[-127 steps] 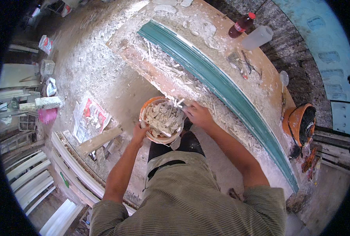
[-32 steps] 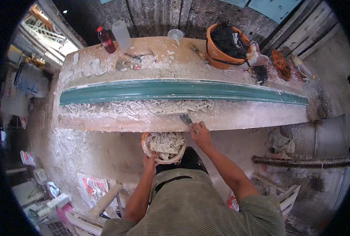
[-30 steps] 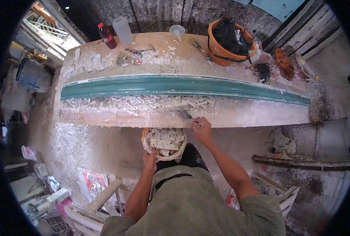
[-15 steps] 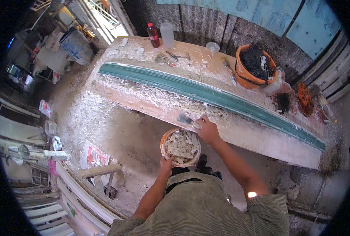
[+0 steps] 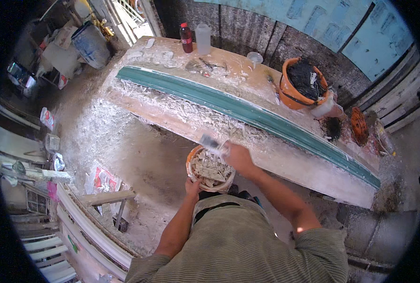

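Down at waist height, the left hand (image 5: pixel 192 187) grips the near rim of one small orange bowl (image 5: pixel 210 168), its fingers curled onto the edge, and the bowl is full of pale, stringy plaster scraps. The right hand (image 5: pixel 237 157) is closed around the handle of one flat scraper (image 5: pixel 210 142), fingers wrapped together on it, with the blade held just above the far rim of the bowl and close to the front edge of the workbench (image 5: pixel 285 158). One long green moulding strip (image 5: pixel 247 114) runs along that single bench from the upper left to the lower right, and a band of white scraps (image 5: pixel 181 107) lies against its near side. At the back of the bench stand two bottles side by side: one dark bottle with a red cap (image 5: pixel 186 38) and one clear plastic bottle (image 5: pixel 203 39). Farther right sits one large orange bucket (image 5: pixel 301 85) holding dark material, with one small clear funnel-like cup (image 5: pixel 255 58) between it and the bottles. One blue barrel (image 5: pixel 91 44) stands on the floor beyond the left end of the bench. On the floor at the left lie one printed paper sack (image 5: pixel 103 180) and one wooden batten (image 5: pixel 108 197), touching it. Several white moulded lengths (image 5: pixel 85 228) are stacked at the lower left; their exact number cannot be told.
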Motion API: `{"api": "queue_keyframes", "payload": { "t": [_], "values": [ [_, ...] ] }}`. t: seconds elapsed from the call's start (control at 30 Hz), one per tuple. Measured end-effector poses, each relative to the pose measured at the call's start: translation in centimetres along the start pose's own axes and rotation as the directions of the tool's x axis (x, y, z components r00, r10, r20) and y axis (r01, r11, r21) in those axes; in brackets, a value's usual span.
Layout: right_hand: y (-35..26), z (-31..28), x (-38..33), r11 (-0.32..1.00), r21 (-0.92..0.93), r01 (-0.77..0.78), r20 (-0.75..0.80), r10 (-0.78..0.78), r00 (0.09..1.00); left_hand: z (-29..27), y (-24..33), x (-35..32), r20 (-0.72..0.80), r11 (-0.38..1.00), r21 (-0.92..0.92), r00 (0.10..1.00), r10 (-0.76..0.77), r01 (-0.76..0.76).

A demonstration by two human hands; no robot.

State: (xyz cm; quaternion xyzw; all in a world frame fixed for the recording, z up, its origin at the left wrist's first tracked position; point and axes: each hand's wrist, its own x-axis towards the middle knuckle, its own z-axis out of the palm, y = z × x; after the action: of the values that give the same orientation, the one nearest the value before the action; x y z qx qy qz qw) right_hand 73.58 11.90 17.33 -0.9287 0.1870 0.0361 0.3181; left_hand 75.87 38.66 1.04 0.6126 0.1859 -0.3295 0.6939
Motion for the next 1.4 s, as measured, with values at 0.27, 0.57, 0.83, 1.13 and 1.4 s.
{"api": "queue_keyframes", "payload": {
  "t": [0.27,0.57,0.83,1.13,1.4],
  "values": [
    [2.0,3.2,0.5,0.997,0.065,-0.036,-0.214,0.050,0.975,-1.0,-0.7,1.1,0.018,0.998,0.035,0.998,-0.058,0.057],
    [-2.0,5.2,9.5,0.994,-0.082,0.067,-0.060,-0.072,0.996,-0.7,0.5,2.5,-0.143,0.837,0.543,0.990,0.012,0.068],
    [-2.4,3.9,8.1,0.908,-0.383,-0.170,0.064,0.210,0.976,-1.2,2.4,3.6,-0.078,0.817,0.569,0.995,-0.061,0.095],
    [7.9,-0.5,-5.1,0.992,0.022,-0.123,-0.079,0.125,0.989,-1.4,-2.4,3.9,-0.019,0.631,0.768,0.980,0.199,-0.113],
    [20.3,-1.7,-14.9,0.975,0.061,-0.212,-0.261,0.220,0.940,1.1,0.4,-0.9,-0.049,0.997,-0.078,0.999,-0.005,0.001]
  ]
}}
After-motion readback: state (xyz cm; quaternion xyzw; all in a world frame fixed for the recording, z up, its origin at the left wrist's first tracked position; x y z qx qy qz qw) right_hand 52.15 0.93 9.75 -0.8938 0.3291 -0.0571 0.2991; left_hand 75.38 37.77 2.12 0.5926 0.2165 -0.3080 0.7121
